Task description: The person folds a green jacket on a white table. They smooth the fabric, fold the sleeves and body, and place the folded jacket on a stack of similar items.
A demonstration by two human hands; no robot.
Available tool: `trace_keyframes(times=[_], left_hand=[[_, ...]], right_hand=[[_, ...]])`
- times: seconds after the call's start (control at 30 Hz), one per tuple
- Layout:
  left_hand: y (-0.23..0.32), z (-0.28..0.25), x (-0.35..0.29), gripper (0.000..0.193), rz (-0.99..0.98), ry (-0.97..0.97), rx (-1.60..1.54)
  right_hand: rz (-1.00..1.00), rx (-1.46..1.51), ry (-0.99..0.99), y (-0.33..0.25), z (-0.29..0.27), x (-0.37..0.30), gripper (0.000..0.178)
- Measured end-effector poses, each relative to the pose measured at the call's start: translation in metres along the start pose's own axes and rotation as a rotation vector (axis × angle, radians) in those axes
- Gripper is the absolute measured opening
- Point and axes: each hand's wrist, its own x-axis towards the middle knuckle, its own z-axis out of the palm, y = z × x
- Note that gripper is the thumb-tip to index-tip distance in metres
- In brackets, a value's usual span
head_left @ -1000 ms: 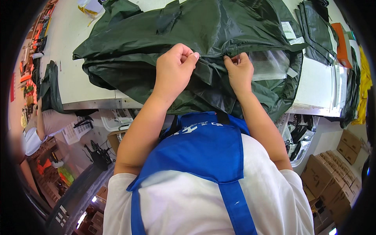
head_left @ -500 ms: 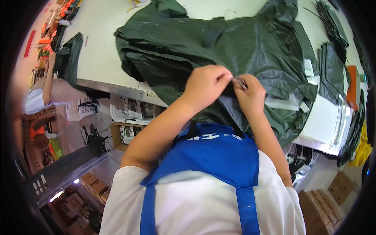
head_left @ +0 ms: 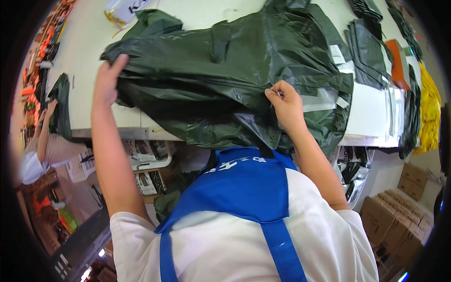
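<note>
Garment (head_left: 188, 58), dark green, is spread over the white table (head_left: 94, 105), near edge draped off. Likely light, limp, slippery; best gripped at the left end and along the straight seam (head_left: 211, 83). Sheet looks coated: glossy, creased, with a narrow flap (head_left: 219, 43) and pale patch (head_left: 322, 101). Left end is touched by left hand (head_left: 108, 80), thumb on top, fingers hidden, closure can't be told; thin metal tool (head_left: 274, 88) is pinched in right hand (head_left: 287, 103).

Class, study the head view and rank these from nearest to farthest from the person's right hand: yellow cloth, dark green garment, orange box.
1. Dark green garment: directly beneath the right hand.
2. Orange box: off to the right, on the white table.
3. Yellow cloth: at the far right, beyond the orange box.
</note>
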Motion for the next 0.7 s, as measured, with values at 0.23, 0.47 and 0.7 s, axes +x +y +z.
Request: trace_keyframes(times=[0.23,0.47,0.7], left_hand=[[0.058,-0.064,0.01,0.029,0.084,0.183,-0.312],[-0.066,-0.103,0.03,0.062,-0.24,0.372,0.45],[-0.064,0.002,0.008,0.049,0.46,0.73,1.523]], right_hand=[[0.132,-0.22,0.336,0.064,-0.119,0.025,0.018],[0.302,-0.427,0.193,0.077,-0.172,-0.013,0.032],[-0.196,-0.545,0.267,0.054,-0.147,0.011,0.033]])
